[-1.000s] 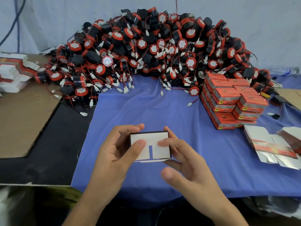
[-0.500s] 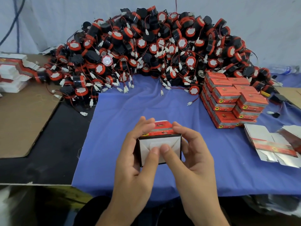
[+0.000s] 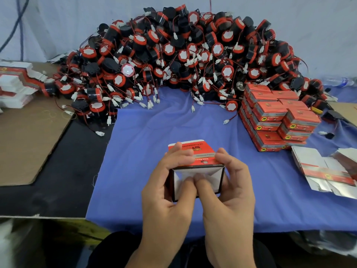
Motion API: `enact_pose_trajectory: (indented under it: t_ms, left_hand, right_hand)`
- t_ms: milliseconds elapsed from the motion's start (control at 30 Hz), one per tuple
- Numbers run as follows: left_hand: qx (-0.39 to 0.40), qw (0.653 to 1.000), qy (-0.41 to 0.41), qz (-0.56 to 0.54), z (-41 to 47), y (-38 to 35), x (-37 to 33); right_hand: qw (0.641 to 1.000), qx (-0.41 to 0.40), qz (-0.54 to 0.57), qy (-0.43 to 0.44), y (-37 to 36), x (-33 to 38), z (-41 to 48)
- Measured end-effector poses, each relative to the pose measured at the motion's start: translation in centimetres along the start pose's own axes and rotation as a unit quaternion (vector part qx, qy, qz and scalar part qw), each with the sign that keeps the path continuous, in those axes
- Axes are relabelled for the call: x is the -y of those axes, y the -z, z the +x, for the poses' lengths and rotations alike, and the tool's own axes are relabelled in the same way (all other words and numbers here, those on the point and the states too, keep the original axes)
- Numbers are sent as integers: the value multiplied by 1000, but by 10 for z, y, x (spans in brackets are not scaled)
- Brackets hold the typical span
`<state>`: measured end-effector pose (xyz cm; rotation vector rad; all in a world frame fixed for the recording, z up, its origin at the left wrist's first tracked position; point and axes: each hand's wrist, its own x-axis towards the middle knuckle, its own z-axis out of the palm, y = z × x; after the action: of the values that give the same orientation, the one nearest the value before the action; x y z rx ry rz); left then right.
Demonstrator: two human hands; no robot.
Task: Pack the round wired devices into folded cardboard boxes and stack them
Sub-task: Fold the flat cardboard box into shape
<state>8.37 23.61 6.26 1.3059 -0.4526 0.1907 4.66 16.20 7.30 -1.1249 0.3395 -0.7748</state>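
Turned over since a second ago, the cardboard box (image 3: 201, 149) is red side up, lower centre. Left hand (image 3: 166, 192) and right hand (image 3: 233, 192) grip it, thumbs pressing its white flaps.

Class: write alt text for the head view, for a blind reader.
A left hand and right hand grip a red box over a blue cloth, thumbs on its white flaps. Behind lie a heap of round wired devices and stacked boxes.

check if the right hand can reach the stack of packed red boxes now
Probably, once freed: the right hand grips the half-folded red cardboard box with the left hand, but only bare blue cloth separates it from the stack of packed red boxes.
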Motion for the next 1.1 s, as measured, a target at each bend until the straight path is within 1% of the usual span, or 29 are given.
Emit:
enact_pose_trajectory:
  t_ms: [67,133,167,233,300,367,433,533,600,667,733,833,967,1033,1100]
  left_hand:
    - [4,999,36,-32,4,5,-1]
    - [14,996,68,-56,7,9,-3]
    - [23,995,81,-56,8,11,-3]
    - [52,993,97,-48,9,15,-5]
    - [99,989,100,-47,9,21,-6]
    - [156,980,111,-45,10,28,-6]
    - [188,977,103,1,10,32,-6]
    - [170,981,57,70,10,30,-5]
    - [152,982,8,112,8,27,-5]
    - [128,984,-14,124,5,24,-5]
    - [113,985,-25,130,4,21,-6]
    - [108,979,-48,167,1,20,-5]
    - [98,972,-53,205,-2,19,-5]
    - [93,973,-43,208,-2,19,-6]
    - [94,977,-10,191,-1,19,-8]
  right_hand:
    - [998,-35,34,-29,-1,2,-1]
    - [994,-53,53,-83,0,5,0]
    - [990,-45,67,-115,0,6,0]
    - [981,2,107,-165,0,9,2]
    - [977,24,113,-178,1,12,3]
    - [979,11,107,-175,2,14,5]
    - [977,-2,114,-179,3,14,6]
    - [978,-4,105,-182,6,14,6]
    - [978,10,100,-180,6,13,6]
    - [979,45,97,-174,5,11,5]
    - [980,62,93,-166,5,10,5]
    - [985,36,73,-150,6,6,7]
    - [992,-1,28,-124,7,-1,6]
    - [991,14,36,-131,9,-1,7]
    - [985,60,58,-151,12,2,10]
